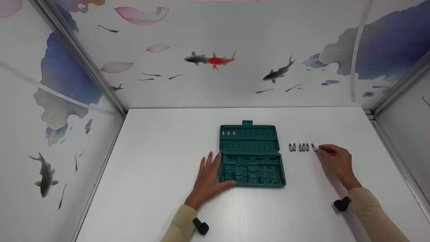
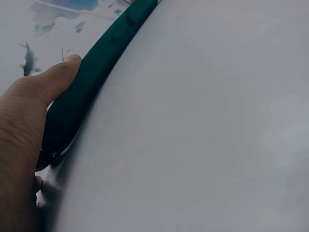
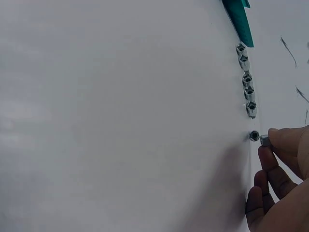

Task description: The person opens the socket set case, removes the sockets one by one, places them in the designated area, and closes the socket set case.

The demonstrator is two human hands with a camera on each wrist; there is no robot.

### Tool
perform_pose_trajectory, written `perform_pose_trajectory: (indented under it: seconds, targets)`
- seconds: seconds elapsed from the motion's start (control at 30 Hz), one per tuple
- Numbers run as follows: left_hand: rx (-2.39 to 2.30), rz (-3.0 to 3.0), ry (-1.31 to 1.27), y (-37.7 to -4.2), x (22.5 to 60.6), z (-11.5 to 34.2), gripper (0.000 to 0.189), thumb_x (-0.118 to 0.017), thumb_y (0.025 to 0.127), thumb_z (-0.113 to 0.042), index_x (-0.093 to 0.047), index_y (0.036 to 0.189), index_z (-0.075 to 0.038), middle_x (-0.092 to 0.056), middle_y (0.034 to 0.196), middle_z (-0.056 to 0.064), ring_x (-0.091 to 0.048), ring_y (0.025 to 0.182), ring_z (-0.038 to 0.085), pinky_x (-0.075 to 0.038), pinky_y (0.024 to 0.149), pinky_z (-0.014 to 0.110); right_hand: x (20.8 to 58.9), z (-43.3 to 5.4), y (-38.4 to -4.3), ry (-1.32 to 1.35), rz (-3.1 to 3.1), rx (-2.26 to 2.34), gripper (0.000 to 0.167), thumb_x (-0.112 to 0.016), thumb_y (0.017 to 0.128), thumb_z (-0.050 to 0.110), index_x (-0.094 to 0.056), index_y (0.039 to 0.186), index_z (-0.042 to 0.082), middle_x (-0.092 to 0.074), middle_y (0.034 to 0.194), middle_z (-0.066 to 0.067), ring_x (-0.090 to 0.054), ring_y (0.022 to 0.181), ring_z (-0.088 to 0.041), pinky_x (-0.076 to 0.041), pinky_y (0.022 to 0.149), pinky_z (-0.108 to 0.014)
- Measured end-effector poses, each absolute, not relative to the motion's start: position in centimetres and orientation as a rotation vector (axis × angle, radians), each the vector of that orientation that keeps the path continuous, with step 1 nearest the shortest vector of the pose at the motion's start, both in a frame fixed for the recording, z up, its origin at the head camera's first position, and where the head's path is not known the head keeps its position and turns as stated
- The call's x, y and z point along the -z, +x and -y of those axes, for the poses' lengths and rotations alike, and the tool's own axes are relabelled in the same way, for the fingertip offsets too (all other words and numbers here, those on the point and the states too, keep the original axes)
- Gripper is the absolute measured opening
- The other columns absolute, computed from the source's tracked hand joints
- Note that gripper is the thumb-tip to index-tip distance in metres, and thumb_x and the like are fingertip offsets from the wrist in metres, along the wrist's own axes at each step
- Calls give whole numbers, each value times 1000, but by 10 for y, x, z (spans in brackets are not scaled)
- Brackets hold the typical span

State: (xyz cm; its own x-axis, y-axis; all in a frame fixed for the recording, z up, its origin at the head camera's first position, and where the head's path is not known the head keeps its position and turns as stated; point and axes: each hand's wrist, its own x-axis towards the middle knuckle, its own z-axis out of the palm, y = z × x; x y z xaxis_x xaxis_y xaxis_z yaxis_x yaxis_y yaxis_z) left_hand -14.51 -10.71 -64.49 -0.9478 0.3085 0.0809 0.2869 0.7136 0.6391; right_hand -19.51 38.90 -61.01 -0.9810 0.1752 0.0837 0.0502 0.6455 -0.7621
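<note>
An opened green plastic socket case (image 1: 251,137) lies on the white table, its molded compartments facing up. My left hand (image 1: 208,178) rests against its lower left corner, fingers straight along the left side. Against the front wall of the case lies the left thumb (image 2: 63,77), seen in the left wrist view. To the right of the case, my right hand (image 1: 337,163) pinches a small metal socket (image 3: 265,140) between thumb and forefinger. Just beside it stands another socket (image 3: 254,136). Farther along is a row of several small metal sockets (image 1: 303,147).
Three pale slots (image 1: 228,133) show in the case's upper half. White panels printed with fish and petals enclose the table (image 1: 161,141) at the back and sides. A metal frame rail (image 1: 80,50) runs along the left corner.
</note>
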Motion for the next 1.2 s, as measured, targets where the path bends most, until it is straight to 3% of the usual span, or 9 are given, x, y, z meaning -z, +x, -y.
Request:
perform_pose_trajectory:
  seconds: [0.27,0.4,0.67,0.93,1.2]
  targets:
    - [-1053,-2886,517,-146,647,107,123,-71,90,-82,-20,178,-12,-17,184,14,-7,171,32,-3,137,56,606,-395,-200,-275,2815,-1246,43,-67,111,33,-74,136,-1,-74,129,-23,-64,111,-28,-48,82,-17]
    - [-1062,-2885,517,-147,647,107,123,-71,90,-82,-20,178,-11,-17,183,15,-7,171,32,-3,137,56,602,-396,-205,-284,2870,-1246,42,-67,112,32,-74,135,-2,-74,131,-25,-64,116,-36,-49,83,-20]
    - [-1065,-2878,501,-147,648,107,123,-72,90,-81,-20,178,-11,-17,183,15,-7,171,32,-3,137,56,599,-391,-209,-282,2898,-1248,39,-68,111,26,-76,134,-4,-73,132,-28,-65,121,-40,-49,85,-22]
    - [-1053,-2882,486,-145,645,107,123,-73,90,-80,-20,178,-13,-16,184,14,-7,171,32,-4,137,56,601,-386,-216,-303,2904,-1240,38,-67,111,23,-75,133,-8,-73,133,-30,-65,124,-44,-52,95,-40]
    - [-1068,-2872,466,-143,644,106,123,-72,90,-82,-20,178,-14,-16,184,14,-6,172,33,-5,137,57,595,-380,-218,-259,2814,-1194,36,-67,111,21,-76,130,-8,-76,125,-29,-68,113,-36,-49,77,-18]
